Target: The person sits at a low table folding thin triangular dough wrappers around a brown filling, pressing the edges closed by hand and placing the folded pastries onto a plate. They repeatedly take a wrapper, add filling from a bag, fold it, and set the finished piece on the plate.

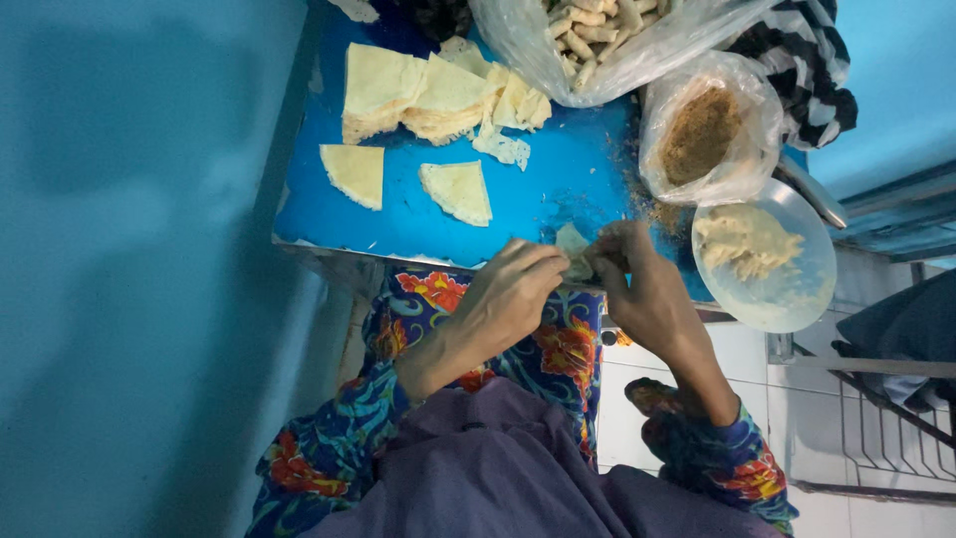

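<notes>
Grip of both hands [578, 274] closed around small pastry piece [574, 242].

Blue tabletop [558, 189]: smooth plastic-looking sheet, slight sheen, dusted w/ crumbs nr right edge. Pale cream wedge-cut pastry sheets [413, 95]: thin, matt, dry-looking, edges ragged; stacked pile shows layered rims. Small folded pastry piece [575, 249] pinched btwn left hand [513, 294] & right hand [642, 289]: same matt, floury surface. Clear thin plastic bag of brown crumbs [709, 130]: crinkled, glossy film; contents coarse, grainy. Larger clear plastic bag of pale rolled pieces [607, 40]: wrinkled, shiny. Round translucent plastic lid-like dish [797, 289]: smooth, smeared w/ lumpy beige paste. Floral-print sleeves [543, 344]: soft woven cloth, matt.
</notes>
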{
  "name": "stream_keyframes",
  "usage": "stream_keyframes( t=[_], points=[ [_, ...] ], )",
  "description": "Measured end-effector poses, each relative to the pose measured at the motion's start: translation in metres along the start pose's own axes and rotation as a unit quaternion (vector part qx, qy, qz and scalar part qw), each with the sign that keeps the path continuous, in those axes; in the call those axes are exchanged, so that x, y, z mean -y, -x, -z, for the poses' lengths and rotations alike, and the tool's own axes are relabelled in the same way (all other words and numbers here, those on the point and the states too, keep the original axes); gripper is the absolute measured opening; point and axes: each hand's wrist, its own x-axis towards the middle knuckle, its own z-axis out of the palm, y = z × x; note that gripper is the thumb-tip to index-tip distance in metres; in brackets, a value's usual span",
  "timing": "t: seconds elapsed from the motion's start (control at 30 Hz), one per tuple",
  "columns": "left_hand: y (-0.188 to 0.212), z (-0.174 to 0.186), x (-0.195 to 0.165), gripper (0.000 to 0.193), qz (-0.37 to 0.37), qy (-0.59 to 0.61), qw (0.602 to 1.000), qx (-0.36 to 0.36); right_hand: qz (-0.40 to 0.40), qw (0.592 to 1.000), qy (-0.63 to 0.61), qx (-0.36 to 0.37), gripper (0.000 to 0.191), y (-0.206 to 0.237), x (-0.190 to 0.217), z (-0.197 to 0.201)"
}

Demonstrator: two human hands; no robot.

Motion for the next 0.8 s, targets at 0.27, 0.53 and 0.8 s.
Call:
stream_keyframes(
  t=[0.27,0.53,0.8],
  points=[
    [-0.002,-0.001,0.018,0.025,-0.046,-0.078,0.995,0.040,0.005,0.996,0.087,0.028,0.025,0.005,0.011,-0.002],
    [-0.017,-0.005,0.032,0.019,-0.084,-0.131,0.986,0.052,0.130,0.983,0.132,0.004,0.022,-0.007,0.001,-0.005],
    [-0.021,-0.008,0.022,0.020,-0.095,-0.157,0.982,0.033,0.086,0.994,0.061,0.036,0.037,-0.030,-0.024,-0.008]
  ],
)
